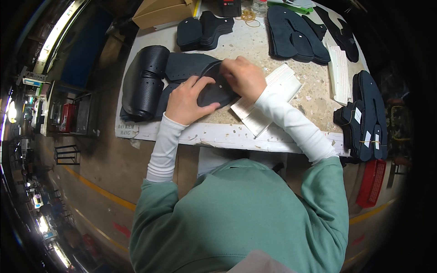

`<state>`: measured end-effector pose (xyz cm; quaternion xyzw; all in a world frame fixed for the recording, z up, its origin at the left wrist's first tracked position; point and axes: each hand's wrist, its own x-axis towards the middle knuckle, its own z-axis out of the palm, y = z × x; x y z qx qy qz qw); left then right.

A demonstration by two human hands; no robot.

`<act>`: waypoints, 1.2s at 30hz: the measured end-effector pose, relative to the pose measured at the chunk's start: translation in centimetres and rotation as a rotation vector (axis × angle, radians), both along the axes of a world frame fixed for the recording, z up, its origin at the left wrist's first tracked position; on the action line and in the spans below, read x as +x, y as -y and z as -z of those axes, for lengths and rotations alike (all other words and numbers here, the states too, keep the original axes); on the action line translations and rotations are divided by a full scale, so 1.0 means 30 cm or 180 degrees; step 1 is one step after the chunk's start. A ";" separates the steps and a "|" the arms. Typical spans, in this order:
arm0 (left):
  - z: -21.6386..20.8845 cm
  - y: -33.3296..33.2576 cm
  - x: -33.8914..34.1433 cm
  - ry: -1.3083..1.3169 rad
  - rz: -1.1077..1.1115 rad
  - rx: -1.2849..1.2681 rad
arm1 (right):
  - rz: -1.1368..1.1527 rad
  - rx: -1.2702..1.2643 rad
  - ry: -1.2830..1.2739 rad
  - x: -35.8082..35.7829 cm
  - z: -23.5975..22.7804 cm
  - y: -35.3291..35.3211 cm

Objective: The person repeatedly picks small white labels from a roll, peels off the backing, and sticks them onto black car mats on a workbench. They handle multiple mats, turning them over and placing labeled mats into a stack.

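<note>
A small stack of rounded black leather pieces (210, 94), with a little white sticker on top, is between my two hands over the table. My left hand (185, 101) holds its left side, thumb along the near edge and bent fingers on top. At its upper right edge, the curled fingers of my right hand (246, 79) pinch the stack; their tips are hidden. Left of my left hand, curled black leather pieces with punched holes (150, 86) lie on flatter dark pieces (186, 64). Printed paper sheets (248, 116) lie under my right wrist.
Stacked black cut pieces (214, 32) stand at the back, with more (284, 34) at the back right. Tied bundles (371, 109) lie at the right edge, near a paper strip (338, 75). A cardboard box (164, 12) is back left; a red basket (371, 184) is beyond the table's right.
</note>
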<state>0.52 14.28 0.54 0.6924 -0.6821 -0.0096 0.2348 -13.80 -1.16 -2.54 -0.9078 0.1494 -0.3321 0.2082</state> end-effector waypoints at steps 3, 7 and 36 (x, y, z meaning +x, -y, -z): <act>-0.006 0.002 0.017 -0.0412 -0.0266 0.0177 | 0.0323 0.0037 0.0181 -0.021 -0.026 0.060; 0.004 0.024 0.025 -0.0329 -0.0222 -0.0491 | -0.0320 0.1019 0.0108 -0.029 -0.018 0.036; 0.056 -0.019 -0.008 0.0597 -0.0328 -0.0188 | -0.0460 0.0537 0.0173 0.028 0.037 -0.032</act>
